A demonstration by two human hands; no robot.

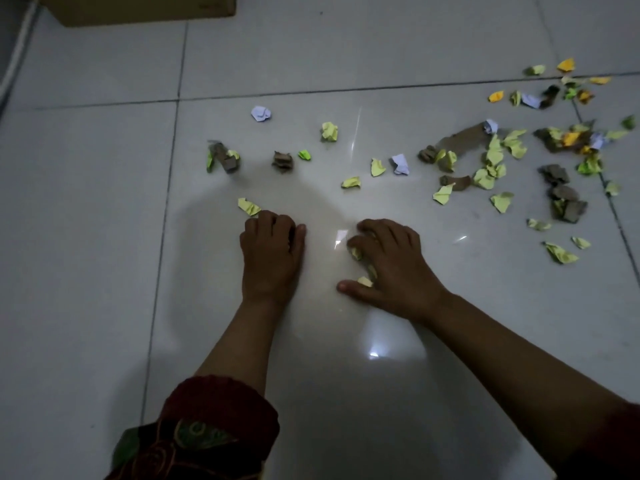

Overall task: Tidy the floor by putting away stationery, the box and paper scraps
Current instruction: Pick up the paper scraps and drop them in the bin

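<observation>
Crumpled paper scraps lie scattered over the white tiled floor (104, 202): yellow-green ones, pale blue ones (260, 113) and brown cardboard bits (282, 161). My left hand (272, 252) rests on the floor with its fingers curled shut; a yellow scrap (248, 206) lies just beyond its knuckles, and I cannot see anything inside the fist. My right hand (388, 265) is cupped over several small yellow scraps (356, 252) that show between fingers and thumb. The densest heap of scraps (491, 157) lies to the right.
A cardboard box (138, 8) stands at the far left, cut off by the top edge. More scraps, some orange (566, 65), spread toward the right edge. A dark patterned sleeve (207, 431) covers my left forearm.
</observation>
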